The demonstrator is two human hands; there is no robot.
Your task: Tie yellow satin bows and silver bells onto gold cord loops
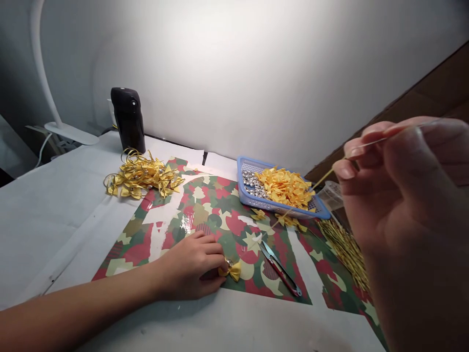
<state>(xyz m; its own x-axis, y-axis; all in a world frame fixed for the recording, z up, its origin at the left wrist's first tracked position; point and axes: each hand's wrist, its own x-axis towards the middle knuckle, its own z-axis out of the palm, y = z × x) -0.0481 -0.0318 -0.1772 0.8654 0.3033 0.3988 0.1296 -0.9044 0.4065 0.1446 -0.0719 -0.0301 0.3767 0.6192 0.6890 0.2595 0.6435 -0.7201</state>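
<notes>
My left hand (194, 266) rests on the patterned sheet, thumb and fingers closed on the edge of a small yellow ribbon bow (235, 272). A round silver bell (229, 262) sits at the middle of that bow. Raised at the right, close to the camera, my right hand (399, 190) pinches a thin thread (322, 178). The thread slants down leftward toward the bow and is taut; where it meets the bow is too faint to tell. Between the hands, thread snips (280, 271) with a red handle lie on the sheet.
A blue basket (246, 199) holds yellow bows (284, 188) and silver bells (252, 183). Gold ties (344, 249) lie at right. Belled bows with gold loops (144, 176) are piled at left, near a black bottle (128, 122) and white lamp (71, 133). A wall stands behind.
</notes>
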